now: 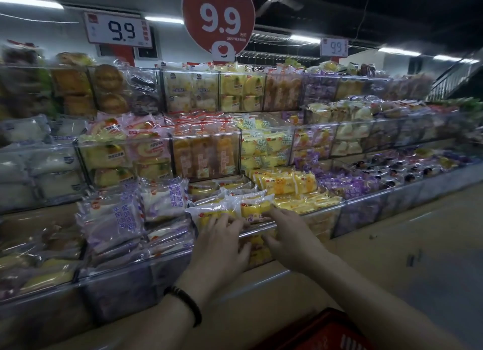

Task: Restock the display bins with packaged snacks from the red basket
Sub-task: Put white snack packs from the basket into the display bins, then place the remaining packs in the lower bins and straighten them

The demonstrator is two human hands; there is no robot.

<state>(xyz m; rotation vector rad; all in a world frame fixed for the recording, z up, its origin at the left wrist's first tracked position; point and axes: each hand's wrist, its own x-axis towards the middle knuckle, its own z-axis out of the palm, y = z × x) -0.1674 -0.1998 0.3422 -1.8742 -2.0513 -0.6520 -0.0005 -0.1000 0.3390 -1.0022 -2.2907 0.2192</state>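
Restocking at a tiered snack display, seen from the head camera. Both hands work at the front bin (300,225) of the lowest tier, where yellow packets (251,206) lie stacked to the clear front wall and slightly above it. Neighbouring bins on all three tiers also look full or nearly so, among them the purple-print packets (125,211) just to the left, so the task appears well advanced at this section. The red basket (326,331) shows only as a corner at the bottom edge, below the right forearm and well apart from the hands; its contents are out of sight, so how much stock is left cannot be judged.

The left hand (222,247), with a dark wristband (185,302) on its wrist, drapes over the bin rim, its fingers (228,221) bent onto the near edge of a front yellow packet. Whether they pinch the packet or only press it cannot be told. The right hand (287,234) reaches in beside it with fingers extended, the forefinger touching the next packet to the right and the thumb lying against the outside of the front wall; it holds nothing. The step in hand looks like settling or straightening the top layer rather than fetching new stock. A heart-shaped price sign (218,20) stands above the display.
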